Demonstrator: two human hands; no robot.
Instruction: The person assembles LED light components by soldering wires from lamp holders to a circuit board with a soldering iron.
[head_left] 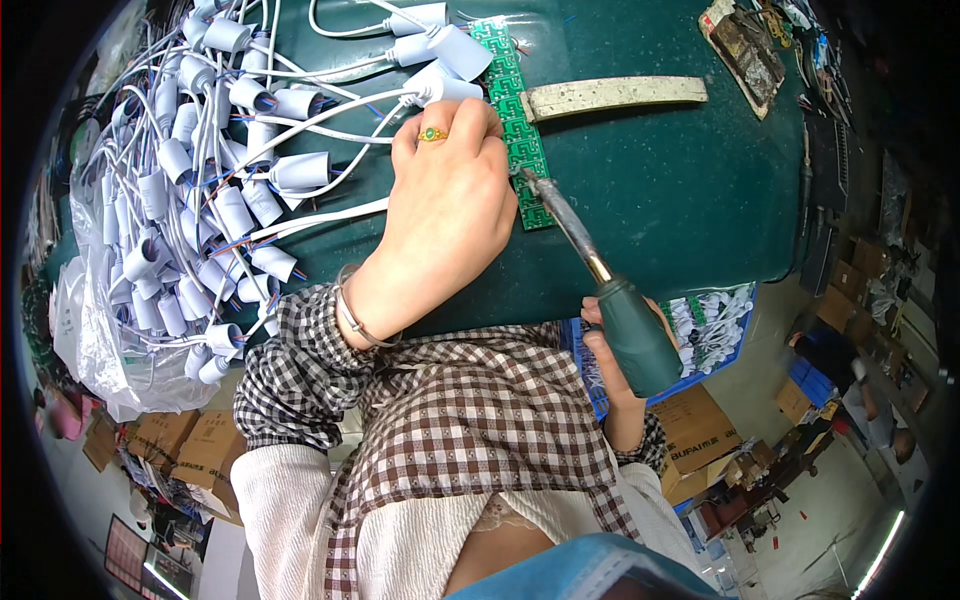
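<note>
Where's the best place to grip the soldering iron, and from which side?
By its thick green handle, from the lower right, where the right hand holds it. The handle gives a broad grip; the thin metal shaft slants up and left toward the green circuit board and may be hot, so avoid that end.

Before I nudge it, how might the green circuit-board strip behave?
The green circuit-board strip looks thin, so probably light. Long and narrow, it might flex. The pale curved bar at its right edge may hinder a rightward push.
</note>
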